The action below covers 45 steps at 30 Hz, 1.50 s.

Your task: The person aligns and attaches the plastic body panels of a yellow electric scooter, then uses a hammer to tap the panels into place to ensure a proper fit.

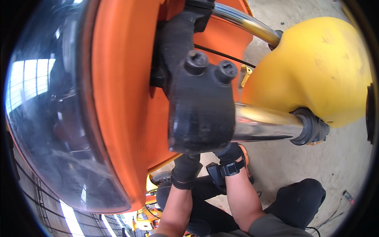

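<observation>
Both my hands wear black gloves and reach up behind a black fork clamp (203,114) with two socket-head bolts. My left hand (187,170) is just below the clamp's lower edge; its fingers are hidden. Close beside it on the right, my right hand (229,153) goes in under the chrome fork tube (268,123), its fingers also out of sight. A black device (231,169) is strapped round my right wrist. Whether either hand grips anything cannot be made out. An orange body panel (120,98) rises behind the clamp.
At left bulges a large clear headlight cover (51,106). A yellow fender (323,67) sits between two chrome tubes at right, the upper tube (248,23) farther off. A small yellow bracket (245,76) shows beside the panel. Cables and a red-tipped object (348,196) lie on the concrete floor.
</observation>
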### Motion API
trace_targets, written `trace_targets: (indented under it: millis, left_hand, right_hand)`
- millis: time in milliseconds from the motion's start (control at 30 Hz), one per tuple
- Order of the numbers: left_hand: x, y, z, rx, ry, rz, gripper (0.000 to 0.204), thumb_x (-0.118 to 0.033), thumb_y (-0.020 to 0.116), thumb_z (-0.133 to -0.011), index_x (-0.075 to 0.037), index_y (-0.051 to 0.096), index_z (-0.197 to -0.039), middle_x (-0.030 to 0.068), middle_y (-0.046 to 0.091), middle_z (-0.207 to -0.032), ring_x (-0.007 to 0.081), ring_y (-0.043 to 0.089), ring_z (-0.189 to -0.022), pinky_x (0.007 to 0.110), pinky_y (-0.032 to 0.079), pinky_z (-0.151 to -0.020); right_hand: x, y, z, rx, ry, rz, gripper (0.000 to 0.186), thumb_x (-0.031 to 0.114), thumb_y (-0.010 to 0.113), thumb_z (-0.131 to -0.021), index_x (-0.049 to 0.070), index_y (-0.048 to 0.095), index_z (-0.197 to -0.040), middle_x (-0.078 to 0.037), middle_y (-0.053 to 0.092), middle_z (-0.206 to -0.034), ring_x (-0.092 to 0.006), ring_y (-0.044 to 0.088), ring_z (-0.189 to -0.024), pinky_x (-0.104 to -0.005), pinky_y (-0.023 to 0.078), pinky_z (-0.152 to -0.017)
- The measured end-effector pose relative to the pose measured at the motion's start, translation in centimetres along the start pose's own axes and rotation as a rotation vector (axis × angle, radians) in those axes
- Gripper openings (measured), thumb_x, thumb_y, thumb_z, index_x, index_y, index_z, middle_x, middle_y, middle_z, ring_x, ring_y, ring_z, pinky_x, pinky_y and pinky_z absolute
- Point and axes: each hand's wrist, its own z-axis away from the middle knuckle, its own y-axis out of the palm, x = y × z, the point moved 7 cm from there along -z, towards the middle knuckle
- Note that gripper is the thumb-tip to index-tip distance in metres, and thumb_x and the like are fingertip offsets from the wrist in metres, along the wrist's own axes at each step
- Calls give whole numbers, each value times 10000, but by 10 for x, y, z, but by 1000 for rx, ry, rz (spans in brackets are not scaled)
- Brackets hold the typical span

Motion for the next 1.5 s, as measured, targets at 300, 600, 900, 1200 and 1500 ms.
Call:
trace_targets:
  millis: [300, 600, 900, 1200, 1500]
  left_hand:
    - [-24, -24, -4, -28, -192, -83, 835, 95, 641, -518, -286, 597, -1260, 107, 528, -1326, 358, 474, -1250, 469, 360, -1054]
    - [-8, -15, -1, -127, -170, 37, 732, 102, 638, -589, -250, 618, -1230, 134, 537, -1296, 374, 500, -1213, 468, 393, -1017]
    - [-20, -19, -12, -79, -39, -189, 338, -224, 629, -830, -81, 600, -1135, 93, 590, -1092, 246, 549, -975, 371, 440, -826]
    - [-31, -40, -17, -98, -322, 207, 423, -352, 659, -908, 9, 579, -1113, 58, 610, -992, 160, 563, -852, 294, 456, -769]
    - [-30, -41, -22, -194, -107, 61, 228, -181, 606, -917, 9, 583, -1041, 55, 615, -932, 144, 575, -799, 276, 467, -708]
  right_hand:
    - [-34, 6, -1, 21, -39, 382, 597, 481, 284, -1014, 77, 277, -1453, -126, 305, -1506, -279, 351, -1334, -406, 325, -1109]
    - [-6, 4, 1, 28, -18, 334, 568, 432, 293, -1022, 72, 266, -1461, -123, 291, -1512, -258, 353, -1335, -393, 332, -1106]
    - [-66, 40, 10, -343, 473, -2027, 575, 328, 565, -930, 101, 384, -1427, -123, 408, -1441, -291, 409, -1313, -442, 330, -1095]
    - [-257, 66, 40, -435, 696, -2468, 399, 177, 769, -741, 37, 673, -1103, -145, 658, -1077, -287, 645, -979, -336, 508, -834]
    - [-244, 50, 33, -498, 697, -2700, 433, 84, 775, -742, 2, 646, -1148, -166, 629, -1178, -299, 635, -1052, -338, 501, -884]
